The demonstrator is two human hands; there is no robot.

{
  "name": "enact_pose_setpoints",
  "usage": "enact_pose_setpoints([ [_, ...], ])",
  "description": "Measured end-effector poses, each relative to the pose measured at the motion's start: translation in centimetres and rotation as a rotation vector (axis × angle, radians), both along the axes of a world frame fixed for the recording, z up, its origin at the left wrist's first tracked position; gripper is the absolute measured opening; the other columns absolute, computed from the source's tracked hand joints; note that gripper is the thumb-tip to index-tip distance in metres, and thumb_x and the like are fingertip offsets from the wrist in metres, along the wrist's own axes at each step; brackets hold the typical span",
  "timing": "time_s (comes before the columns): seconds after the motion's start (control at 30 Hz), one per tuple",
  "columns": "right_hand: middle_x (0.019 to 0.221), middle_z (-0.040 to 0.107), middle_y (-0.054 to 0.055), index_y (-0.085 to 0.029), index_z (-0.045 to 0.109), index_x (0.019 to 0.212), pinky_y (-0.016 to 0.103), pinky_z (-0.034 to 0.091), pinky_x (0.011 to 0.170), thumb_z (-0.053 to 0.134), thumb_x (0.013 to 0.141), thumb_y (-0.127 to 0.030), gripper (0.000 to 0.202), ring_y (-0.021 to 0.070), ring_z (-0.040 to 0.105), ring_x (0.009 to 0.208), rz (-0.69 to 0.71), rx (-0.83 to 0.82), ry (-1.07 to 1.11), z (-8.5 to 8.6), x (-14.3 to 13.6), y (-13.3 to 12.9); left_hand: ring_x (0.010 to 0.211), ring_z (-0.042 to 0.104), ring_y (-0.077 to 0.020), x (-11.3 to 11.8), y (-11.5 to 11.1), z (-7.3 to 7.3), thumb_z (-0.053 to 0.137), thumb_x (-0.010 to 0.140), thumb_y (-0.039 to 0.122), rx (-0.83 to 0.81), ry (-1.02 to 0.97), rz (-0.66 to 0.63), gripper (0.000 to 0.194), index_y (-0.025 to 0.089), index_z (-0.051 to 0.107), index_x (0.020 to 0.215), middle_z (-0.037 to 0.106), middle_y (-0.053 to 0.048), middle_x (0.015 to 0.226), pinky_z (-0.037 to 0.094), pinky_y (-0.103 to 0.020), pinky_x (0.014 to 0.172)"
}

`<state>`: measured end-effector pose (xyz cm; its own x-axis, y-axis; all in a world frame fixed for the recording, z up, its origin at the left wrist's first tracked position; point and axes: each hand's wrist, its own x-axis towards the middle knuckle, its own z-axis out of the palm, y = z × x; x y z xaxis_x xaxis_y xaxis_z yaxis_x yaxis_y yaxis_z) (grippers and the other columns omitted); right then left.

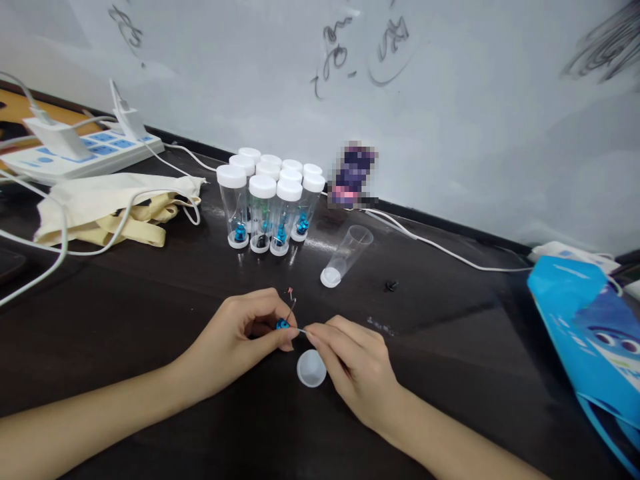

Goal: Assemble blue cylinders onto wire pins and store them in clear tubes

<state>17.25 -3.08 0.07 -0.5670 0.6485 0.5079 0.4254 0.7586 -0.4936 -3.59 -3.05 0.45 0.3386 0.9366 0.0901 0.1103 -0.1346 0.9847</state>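
Note:
My left hand [257,328] is closed, thumb and fingers pinching a small shiny blue part [283,324]. From it a thin bent wire with a reddish tip [291,293] sticks up. My right hand [353,360] is closed too, its fingertips gripping a thin light-coloured rod [302,331] that runs to the blue part. Under the right fingers lies a round white cap [311,369]. Beyond the hands, an uncapped clear tube [348,256] with a white base stands on the dark table, and a small black piece [391,285] lies to its right.
Several clear tubes with white lids [263,213] stand grouped at the back, blue or dark pieces inside. A cream cloth bag [110,207], a power strip [100,147] and white cables are on the left. A blue bag [580,333] sits at right. A phone [353,175] leans against the whiteboard [450,120].

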Motion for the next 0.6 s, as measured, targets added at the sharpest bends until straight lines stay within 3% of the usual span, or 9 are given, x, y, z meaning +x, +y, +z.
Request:
enact_pose_setpoints([
  [0.17, 0.095, 0.063, 0.01, -0.012, 0.061, 0.119, 0.033, 0.053, 0.074, 0.06, 0.093, -0.015, 0.026, 0.0197, 0.06, 0.085, -0.033, 0.074, 0.012, 0.09, -0.15, 0.09, 0.065, 0.066, -0.0116, -0.22, 0.61, 0.01, 0.069, 0.083, 0.022, -0.197, -0.143, 0.025, 0.007, 0.017, 0.067, 0.079, 0.065, 0.003, 0.069, 0.051, -0.022, 0.066],
  [0.3, 0.101, 0.059, 0.008, -0.018, 0.058, 0.127, 0.029, 0.055, 0.075, 0.053, 0.094, -0.005, 0.036, 0.0162, 0.06, 0.089, -0.043, 0.068, 0.056, 0.03, -0.08, 0.09, 0.064, 0.067, -0.0116, -0.26, 0.92, 0.01, 0.072, 0.081, 0.024, -0.302, -0.225, 0.051, 0.01, 0.016, 0.066, 0.077, 0.065, 0.004, 0.07, 0.053, -0.022, 0.066],
  [0.43, 0.097, 0.059, 0.005, -0.022, 0.056, 0.13, 0.027, 0.054, 0.071, 0.051, 0.094, -0.003, 0.041, 0.0146, 0.06, 0.085, -0.008, 0.039, 0.075, -0.26, 0.32, 0.05, 0.065, 0.068, -0.0122, -0.22, 0.89, 0.04, 0.072, 0.08, 0.024, -0.294, -0.195, 0.019, 0.011, 0.016, 0.066, 0.076, 0.065, 0.003, 0.07, 0.053, -0.023, 0.066],
  [0.6, 0.087, 0.059, 0.005, -0.016, 0.063, 0.116, 0.028, 0.051, 0.063, 0.044, 0.096, -0.003, 0.031, 0.0148, 0.058, 0.075, -0.001, -0.008, 0.061, -0.24, 0.66, 0.13, 0.064, 0.066, -0.0107, -0.14, 0.5, -0.07, 0.068, 0.083, 0.022, -0.162, -0.105, -0.017, 0.008, 0.016, 0.068, 0.077, 0.062, 0.004, 0.071, 0.052, -0.022, 0.064],
])
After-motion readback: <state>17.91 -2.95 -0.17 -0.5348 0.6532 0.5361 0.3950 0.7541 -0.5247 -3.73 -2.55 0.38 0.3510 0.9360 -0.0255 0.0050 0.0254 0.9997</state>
